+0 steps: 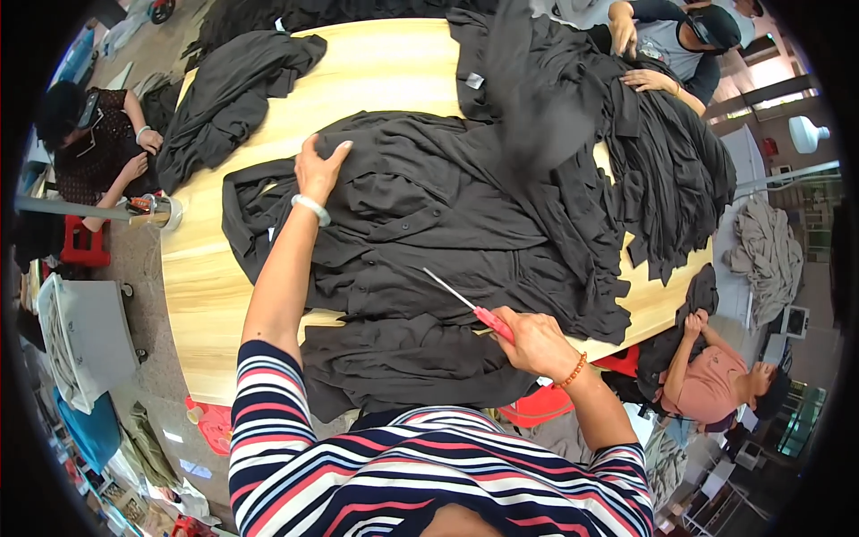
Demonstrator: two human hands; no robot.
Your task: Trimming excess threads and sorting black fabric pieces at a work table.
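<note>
A black buttoned shirt (403, 215) lies spread across the table in front of me. My left hand (320, 170) is over its far left part, thumb and fingers apart, holding nothing that I can see. In my right hand (532, 342), near the shirt's front edge, is a red-handled tool (465, 304) with a thin, pointed metal blade aimed up and left. Its exact kind does not show. Beyond the shirt, a dark piece of cloth (541, 116) is smeared by motion. Another black garment (403, 362) lies at the table's near edge against my body.
More black garments are heaped at the right (671, 170) and the far left (237, 98) of the wooden table (201, 295). Co-workers sit at the left (85, 152), far right (680, 54) and right (716, 367). A white wheeled bin (94, 340) stands at the left.
</note>
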